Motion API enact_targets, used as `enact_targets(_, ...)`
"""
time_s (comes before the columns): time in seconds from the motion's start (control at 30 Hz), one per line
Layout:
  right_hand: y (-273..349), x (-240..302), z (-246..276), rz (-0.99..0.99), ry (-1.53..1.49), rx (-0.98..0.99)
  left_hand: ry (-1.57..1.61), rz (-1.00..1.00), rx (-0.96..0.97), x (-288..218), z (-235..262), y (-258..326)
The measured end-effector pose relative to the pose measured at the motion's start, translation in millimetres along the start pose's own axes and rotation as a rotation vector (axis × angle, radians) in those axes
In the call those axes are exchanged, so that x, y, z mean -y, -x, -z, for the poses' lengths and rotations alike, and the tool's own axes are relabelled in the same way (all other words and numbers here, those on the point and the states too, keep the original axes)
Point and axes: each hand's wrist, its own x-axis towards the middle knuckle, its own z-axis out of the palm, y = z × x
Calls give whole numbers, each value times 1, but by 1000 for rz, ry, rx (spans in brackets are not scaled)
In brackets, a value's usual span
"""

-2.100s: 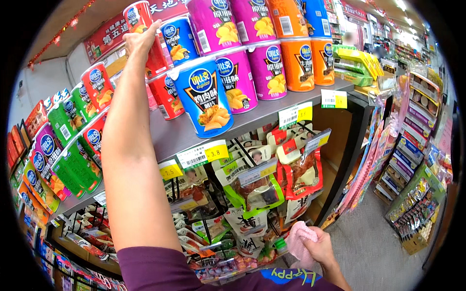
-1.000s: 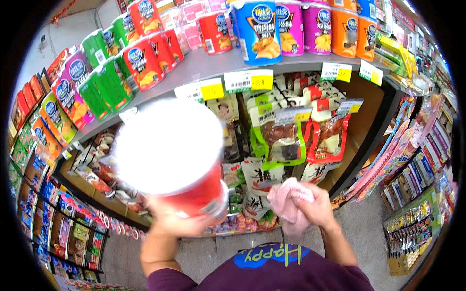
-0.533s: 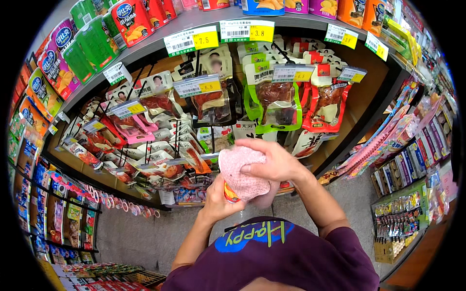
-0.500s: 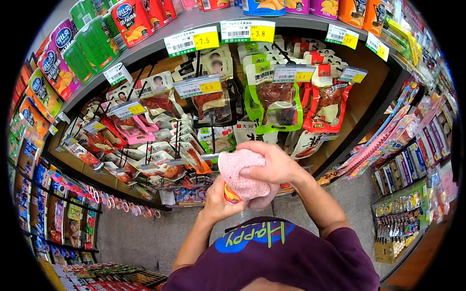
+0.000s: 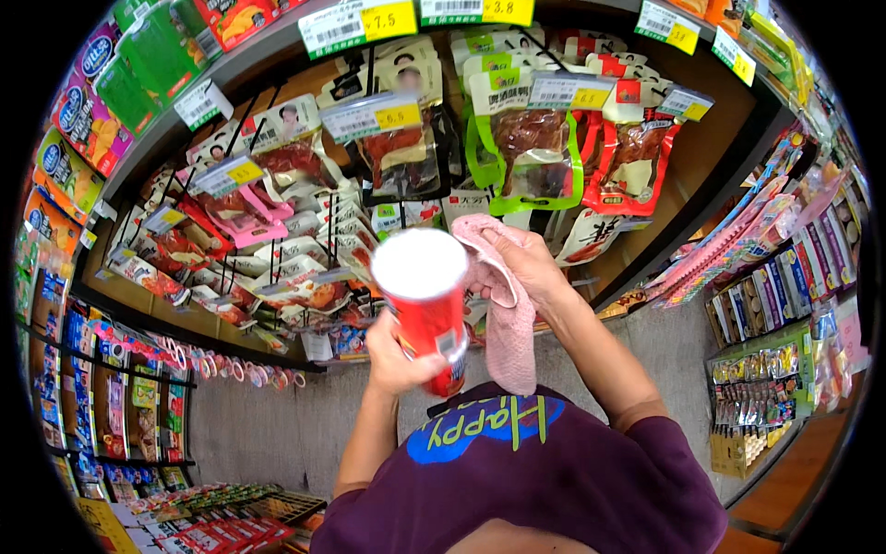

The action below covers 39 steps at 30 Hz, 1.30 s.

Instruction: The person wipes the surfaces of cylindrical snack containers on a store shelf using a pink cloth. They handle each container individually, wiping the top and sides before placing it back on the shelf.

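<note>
My left hand (image 5: 399,355) is wrapped round a red snack canister (image 5: 426,319), which has a white lid and is tilted with that lid toward me. In my right hand (image 5: 528,268) is a pink cloth (image 5: 508,323), bunched at the top and hanging down beside the canister. The cloth's edge lies close to the canister's right side; whether they touch I cannot tell. Behind both hands, bags of packaged meat hang on hooks, among them a green-edged bag (image 5: 526,162) and a red-edged bag (image 5: 637,162).
Above the hanging bags runs a grey shelf edge (image 5: 268,55) with price tags; green canisters (image 5: 166,60) stand on it at the left. Goods racks flank me on both sides, with small hanging packs (image 5: 757,379) at the right. Grey floor (image 5: 268,434) lies below.
The pink cloth has come off the canister's lid and moved to its right in my right hand. The canister is now mostly uncovered. The view has shifted, so the shelf sits higher.
</note>
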Motion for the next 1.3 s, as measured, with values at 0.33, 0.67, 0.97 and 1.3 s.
enact_targets(0.33, 30, -53, -48, 54, 546, 141, 92, -137, -405, -21, 0, -16)
enact_targets(0.67, 56, -67, -23, -190, 493, 81, 119, -551, -309, -169, 37, -63)
enact_targets(0.97, 70, -73, 14, -90, 199, -344, -107, -880, -320, -375, 65, -225)
enact_targets(1.3, 113, -87, 60, 103, 25, -787, -376, -848, -704, -401, 127, -389)
